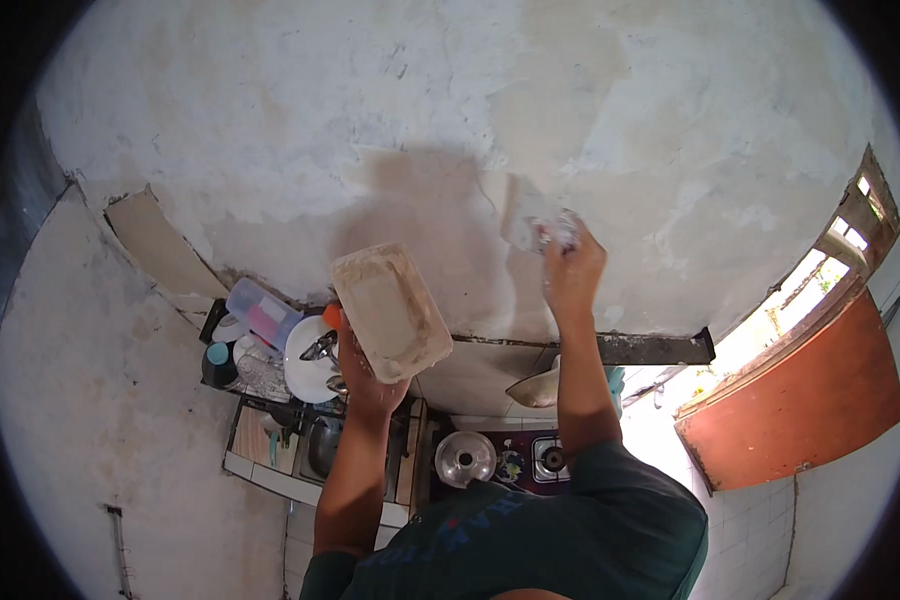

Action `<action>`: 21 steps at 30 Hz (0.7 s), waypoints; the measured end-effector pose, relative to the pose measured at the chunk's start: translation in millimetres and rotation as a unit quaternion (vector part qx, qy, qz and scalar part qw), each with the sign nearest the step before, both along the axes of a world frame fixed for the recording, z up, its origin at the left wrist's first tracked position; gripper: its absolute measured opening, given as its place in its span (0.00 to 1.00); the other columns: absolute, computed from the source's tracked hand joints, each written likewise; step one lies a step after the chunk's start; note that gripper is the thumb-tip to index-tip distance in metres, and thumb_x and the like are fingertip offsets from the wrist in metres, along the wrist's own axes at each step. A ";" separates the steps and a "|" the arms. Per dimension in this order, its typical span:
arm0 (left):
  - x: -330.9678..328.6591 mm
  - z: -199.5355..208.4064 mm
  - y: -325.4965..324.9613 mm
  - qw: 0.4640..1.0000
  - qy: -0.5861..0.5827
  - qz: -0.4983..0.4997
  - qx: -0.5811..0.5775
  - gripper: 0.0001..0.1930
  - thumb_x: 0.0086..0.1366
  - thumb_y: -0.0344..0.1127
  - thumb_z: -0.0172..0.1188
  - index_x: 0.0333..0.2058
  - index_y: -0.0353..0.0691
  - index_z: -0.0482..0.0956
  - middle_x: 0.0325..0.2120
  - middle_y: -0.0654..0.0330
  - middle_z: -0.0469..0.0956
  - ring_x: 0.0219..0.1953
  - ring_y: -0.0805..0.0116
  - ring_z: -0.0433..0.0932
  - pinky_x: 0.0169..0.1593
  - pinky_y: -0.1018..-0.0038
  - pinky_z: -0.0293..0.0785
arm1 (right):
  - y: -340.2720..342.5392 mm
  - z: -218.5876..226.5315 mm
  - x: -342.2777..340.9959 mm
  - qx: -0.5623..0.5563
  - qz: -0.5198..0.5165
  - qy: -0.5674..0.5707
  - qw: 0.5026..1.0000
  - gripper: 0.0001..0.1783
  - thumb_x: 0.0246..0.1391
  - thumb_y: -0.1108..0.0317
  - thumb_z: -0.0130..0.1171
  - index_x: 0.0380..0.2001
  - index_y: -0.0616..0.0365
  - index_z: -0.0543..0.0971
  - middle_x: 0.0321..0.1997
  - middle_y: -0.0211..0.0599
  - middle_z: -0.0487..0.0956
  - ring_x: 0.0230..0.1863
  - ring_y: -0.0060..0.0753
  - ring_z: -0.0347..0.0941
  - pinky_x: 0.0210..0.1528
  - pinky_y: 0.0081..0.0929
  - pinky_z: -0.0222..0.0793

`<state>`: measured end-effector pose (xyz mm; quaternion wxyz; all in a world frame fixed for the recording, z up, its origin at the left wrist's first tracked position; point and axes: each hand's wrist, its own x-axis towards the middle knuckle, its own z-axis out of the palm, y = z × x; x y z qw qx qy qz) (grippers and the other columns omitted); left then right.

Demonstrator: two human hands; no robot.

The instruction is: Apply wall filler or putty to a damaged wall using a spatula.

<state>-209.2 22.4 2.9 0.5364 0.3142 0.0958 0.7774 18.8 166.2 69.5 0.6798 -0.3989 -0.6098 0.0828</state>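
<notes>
My left hand [372,388] is wrapped round the underside of a rectangular tub [437,353], held up and tilted in front of the wall. Pale beige putty [385,308] coats the inside of the tub. To the right, my right hand [578,268] grips a putty knife [523,218] smeared with white putty. Its blade lies at the surface of the patchy plastered wall [620,110]; whether it presses there I cannot tell. Bare beige patches and whiter smears cover that wall, and shadows of my hands fall on it.
Below stand a gas stove [551,460], a round metal pot [466,457] and a sink [322,447]. Dishes, including a white plate [306,372] and a clear plastic container [263,314], crowd the left. A dark ledge [660,349] and an orange shutter [790,400] by the bright window are right.
</notes>
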 end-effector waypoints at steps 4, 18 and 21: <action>-6.8 5.0 -4.9 0.993 -0.093 -0.041 -0.065 0.23 0.73 0.51 0.41 0.61 0.47 0.64 0.55 0.60 0.70 0.56 0.59 0.73 0.56 0.56 0.74 | 25.9 -8.3 -37.5 0.102 0.027 -0.162 0.981 0.11 0.49 0.71 0.64 0.37 0.63 0.77 0.31 0.45 0.80 0.28 0.45 0.78 0.29 0.36 0.73; 8.6 -8.2 12.8 0.987 -0.114 -0.100 -0.058 0.25 0.73 0.56 0.40 0.59 0.51 0.68 0.52 0.64 0.75 0.54 0.61 0.76 0.56 0.57 0.74 | 37.7 7.0 -45.8 0.128 -0.155 -0.209 0.957 0.11 0.46 0.71 0.65 0.32 0.59 0.74 0.28 0.44 0.76 0.27 0.51 0.76 0.28 0.41 0.71; 13.1 -9.4 13.2 0.985 -0.123 -0.101 -0.060 0.25 0.73 0.57 0.40 0.59 0.51 0.68 0.53 0.64 0.74 0.54 0.61 0.75 0.56 0.57 0.73 | 41.9 10.4 -2.3 0.114 -0.233 -0.197 0.945 0.12 0.48 0.70 0.65 0.34 0.62 0.75 0.29 0.48 0.77 0.29 0.53 0.77 0.30 0.41 0.72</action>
